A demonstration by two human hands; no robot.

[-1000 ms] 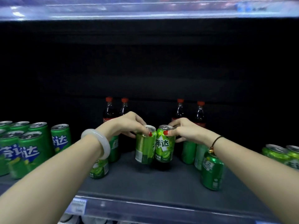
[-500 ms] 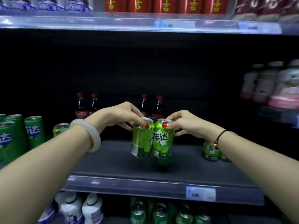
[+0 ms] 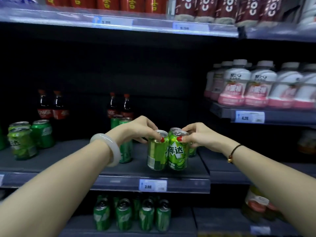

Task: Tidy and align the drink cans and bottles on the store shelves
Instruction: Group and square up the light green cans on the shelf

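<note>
Two green cans stand side by side near the front of the dark middle shelf [image 3: 188,170]. My left hand [image 3: 136,130] pinches the rim of the left green can [image 3: 156,154]. My right hand [image 3: 198,136] pinches the rim of the right green can [image 3: 178,153], whose white label faces me. The two cans touch. Another green can top shows just behind the right one. More green cans [image 3: 125,151] stand behind my left wrist, partly hidden, and a loose group of green cans [image 3: 29,139] sits at the left. Cola bottles [image 3: 119,106] stand at the back.
White and pink bottles [image 3: 256,86] fill a higher shelf to the right. Red cans [image 3: 102,2] and dark red bottles line the top shelf. Green cans [image 3: 131,214] stand in rows on the shelf below. A price tag [image 3: 153,185] hangs on the shelf edge.
Both hands have carried the pair of cans forward, toward the shelf's front edge and to the right. The view has pulled back, showing the shelves above, below and to the right.
</note>
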